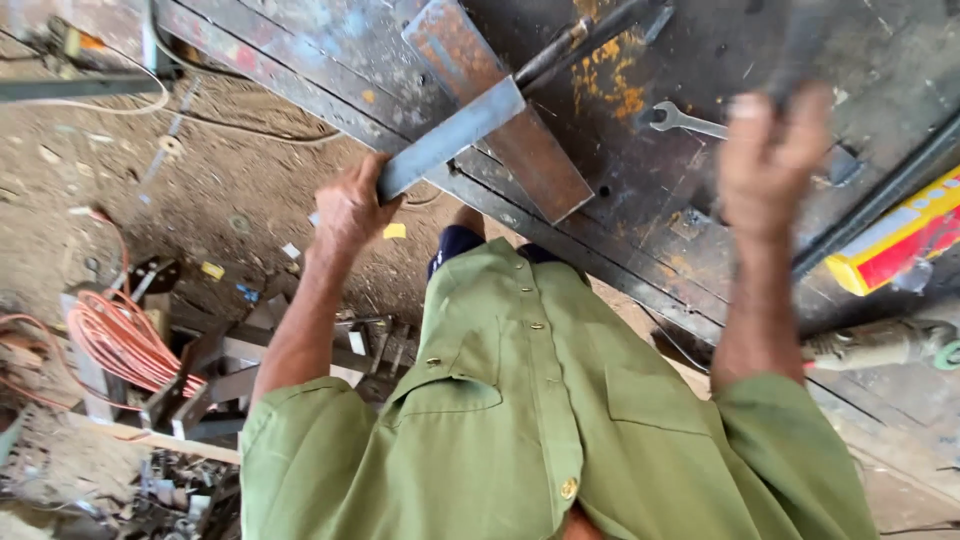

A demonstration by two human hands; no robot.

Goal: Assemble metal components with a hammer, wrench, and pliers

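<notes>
My left hand (348, 210) grips the near end of a grey steel bar (450, 135). The bar lies across a rusty flat plate (520, 140) on the dark steel workbench (330, 60). My right hand (765, 150) is raised over the bench and blurred. Its fingers are closed around a dark handle (800, 40), and I cannot tell what kind of tool it belongs to. An open-end wrench (685, 120) lies on the bench just left of that hand. My green shirt (540, 420) fills the bottom of the view.
A yellow and red spirit level (900, 235) rests at the bench's right edge, with an angle grinder (880, 345) below it. On the dirt floor at the left are a coil of orange cable (115, 335), steel offcuts (240, 370) and scrap.
</notes>
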